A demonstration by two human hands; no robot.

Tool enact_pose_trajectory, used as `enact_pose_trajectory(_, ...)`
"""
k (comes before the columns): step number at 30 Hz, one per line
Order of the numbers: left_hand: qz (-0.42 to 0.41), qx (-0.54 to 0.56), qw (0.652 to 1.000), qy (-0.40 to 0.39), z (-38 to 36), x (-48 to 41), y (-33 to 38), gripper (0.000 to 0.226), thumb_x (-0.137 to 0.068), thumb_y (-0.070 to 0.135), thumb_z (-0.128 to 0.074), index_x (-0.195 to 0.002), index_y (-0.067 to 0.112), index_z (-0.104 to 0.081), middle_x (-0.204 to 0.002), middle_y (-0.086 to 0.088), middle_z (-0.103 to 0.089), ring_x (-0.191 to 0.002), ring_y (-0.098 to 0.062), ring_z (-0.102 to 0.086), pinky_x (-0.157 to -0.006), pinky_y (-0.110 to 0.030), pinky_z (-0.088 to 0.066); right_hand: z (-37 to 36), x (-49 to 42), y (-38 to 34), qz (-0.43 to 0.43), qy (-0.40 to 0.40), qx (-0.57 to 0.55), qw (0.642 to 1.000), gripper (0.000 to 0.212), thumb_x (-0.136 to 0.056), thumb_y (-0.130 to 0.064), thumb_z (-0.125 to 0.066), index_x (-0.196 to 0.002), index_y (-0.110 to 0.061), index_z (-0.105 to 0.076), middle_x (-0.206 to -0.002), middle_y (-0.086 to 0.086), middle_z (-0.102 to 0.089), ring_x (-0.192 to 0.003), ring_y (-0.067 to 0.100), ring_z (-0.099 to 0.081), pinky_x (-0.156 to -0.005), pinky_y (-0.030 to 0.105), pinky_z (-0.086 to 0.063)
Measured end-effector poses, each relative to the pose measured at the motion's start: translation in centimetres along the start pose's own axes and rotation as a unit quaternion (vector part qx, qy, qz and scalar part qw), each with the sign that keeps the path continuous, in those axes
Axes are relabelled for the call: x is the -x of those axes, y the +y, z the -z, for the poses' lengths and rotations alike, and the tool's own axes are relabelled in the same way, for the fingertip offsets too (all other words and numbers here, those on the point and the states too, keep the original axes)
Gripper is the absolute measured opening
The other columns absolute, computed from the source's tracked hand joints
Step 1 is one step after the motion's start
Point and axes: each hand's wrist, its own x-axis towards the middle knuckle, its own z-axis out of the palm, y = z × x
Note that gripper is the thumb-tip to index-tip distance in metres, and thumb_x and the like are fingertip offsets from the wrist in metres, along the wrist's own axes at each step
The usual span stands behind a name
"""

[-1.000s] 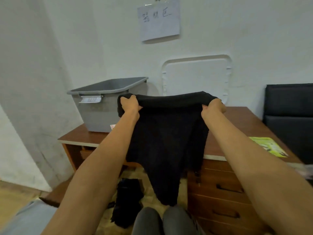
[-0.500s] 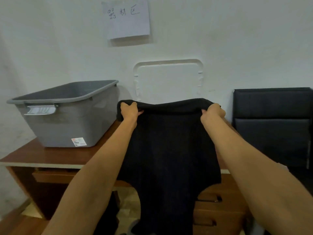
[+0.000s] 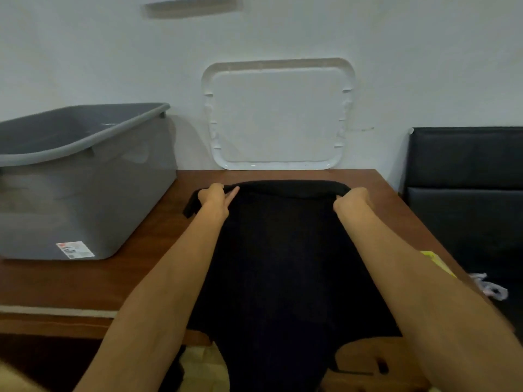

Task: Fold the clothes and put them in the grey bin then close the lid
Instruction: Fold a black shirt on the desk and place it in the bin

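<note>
A black garment (image 3: 283, 264) lies spread over the brown wooden table (image 3: 141, 267), its lower part hanging off the near edge. My left hand (image 3: 215, 198) grips its far left corner and my right hand (image 3: 353, 200) grips its far right corner, both low at the table surface. The open grey bin (image 3: 85, 179) stands on the table to the left of the garment. A white lid (image 3: 278, 117) leans upright against the wall behind the garment.
A black padded chair (image 3: 467, 179) stands to the right of the table. A yellow-green paper (image 3: 437, 261) and a crumpled white item (image 3: 489, 288) lie near the table's right edge. Drawers with dark handles (image 3: 368, 369) show below the tabletop.
Both hands have lowered the garment from hanging in the air onto the table. The view has come closer to the table and tilted down.
</note>
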Motion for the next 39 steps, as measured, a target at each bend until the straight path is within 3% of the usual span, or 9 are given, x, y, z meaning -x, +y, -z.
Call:
enact_pose_trajectory(4,0.039,-0.064,0.995,-0.061,0.3,-2.9,-2.2,0.045,-0.101,-0.001,-0.056,-0.145,-0.002,-0.046,-0.138,-0.021,-0.054,-0.096,-0.034,-0.067,-0.092,-0.041,-0.061,-1.9,-1.5,1.4,-0.13,0.07,-0.29,0.945,0.037,-0.099,-0.026,-0.052,-0.132,-0.009,-0.053,-0.122,0.011,-0.055,-0.108,0.029,-0.056,-0.084,0.036,-0.049)
enact_pose_trajectory(8,0.013,-0.118,0.99,-0.075,0.9,-5.2,-4.3,0.057,-0.101,-0.007,-0.053,-0.154,0.005,-0.036,-0.148,-0.02,-0.048,-0.131,-0.035,-0.055,-0.105,-0.041,-0.053,-3.0,-3.4,4.2,-0.003,0.005,-0.23,0.973,0.042,-0.098,-0.01,-0.056,-0.139,-0.001,-0.053,-0.135,0.018,-0.058,-0.12,0.032,-0.062,-0.1,0.037,-0.055)
enact_pose_trajectory(11,-0.086,-0.219,0.969,-0.073,1.5,-5.7,-5.1,0.038,-0.102,-0.005,-0.051,-0.137,0.009,-0.056,-0.128,-0.015,-0.064,-0.11,-0.023,-0.068,-0.094,-0.038,-0.06,-3.5,-3.9,6.5,0.166,-0.044,-0.064,0.983,0.038,-0.098,-0.007,-0.056,-0.135,-0.013,-0.06,-0.126,0.002,-0.065,-0.115,0.016,-0.065,-0.098,0.026,-0.054)
enact_pose_trajectory(14,-0.281,-0.47,0.827,-0.128,1.7,-5.0,-5.6,0.031,-0.098,-0.002,-0.051,-0.108,0.018,-0.072,-0.099,0.002,-0.073,-0.085,-0.009,-0.071,-0.082,-0.033,-0.062,-4.1,-2.9,7.5,0.334,-0.101,0.157,0.924,0.024,-0.098,-0.003,-0.052,-0.109,-0.015,-0.07,-0.095,-0.005,-0.07,-0.084,0.01,-0.069,-0.073,0.018,-0.054)
enact_pose_trajectory(17,-0.344,-0.663,0.639,-0.184,1.9,-4.0,-6.8,0.026,-0.1,0.01,-0.053,-0.106,0.026,-0.073,-0.103,0.008,-0.071,-0.076,-0.006,-0.064,-0.067,-0.025,-0.051,-4.3,-2.1,7.9,0.432,-0.19,0.399,0.786,0.02,-0.1,-0.014,-0.052,-0.103,-0.02,-0.07,-0.083,-0.005,-0.069,-0.072,0.011,-0.065,-0.068,0.027,-0.053)
enact_pose_trajectory(22,-0.33,-0.769,0.507,-0.204,2.3,-5.1,-8.8,0.044,-0.108,0.033,-0.04,-0.151,0.028,-0.047,-0.159,-0.006,-0.043,-0.148,-0.027,-0.037,-0.121,-0.046,-0.031,-4.8,-2.3,8.0,0.469,-0.232,0.525,0.672,0.026,-0.1,-0.023,-0.051,-0.116,-0.024,-0.071,-0.11,-0.005,-0.071,-0.102,0.016,-0.064,-0.083,0.036,-0.056)
enact_pose_trajectory(29,-0.206,-0.841,0.476,-0.15,1.5,-5.3,-8.9,0.068,-0.101,0.068,-0.019,-0.162,0.044,-0.001,-0.172,-0.007,0.003,-0.157,-0.034,0.011,-0.126,-0.053,0.006,-5.8,-4.1,9.4,0.393,-0.224,0.613,0.648,0.074,-0.105,-0.055,-0.037,-0.165,-0.025,-0.006,-0.171,0.012,0.007,-0.157,0.035,0.009,-0.125,0.055,0.003)
enact_pose_trajectory(35,-0.154,-0.86,0.453,-0.178,0.9,-5.4,-8.1,0.069,-0.1,0.072,-0.018,-0.161,0.045,-0.001,-0.172,-0.006,0.006,-0.157,-0.033,0.01,-0.125,-0.056,0.005,-5.9,-4.0,9.2,0.428,-0.217,0.583,0.656,0.049,-0.104,-0.045,-0.046,-0.147,-0.021,-0.051,-0.151,0.005,-0.051,-0.143,0.023,-0.043,-0.124,0.048,-0.026)
enact_pose_trajectory(39,-0.195,-0.853,0.454,-0.169,1.9,-6.0,-6.6,0.067,-0.101,0.07,-0.02,-0.161,0.041,-0.019,-0.171,-0.005,-0.012,-0.158,-0.029,-0.005,-0.126,-0.055,0.002,-6.4,-4.5,9.2,0.311,-0.239,0.678,0.621,0.065,-0.104,-0.062,-0.019,-0.163,-0.034,-0.017,-0.171,0.004,-0.01,-0.157,0.037,0.0,-0.123,0.062,0.005)
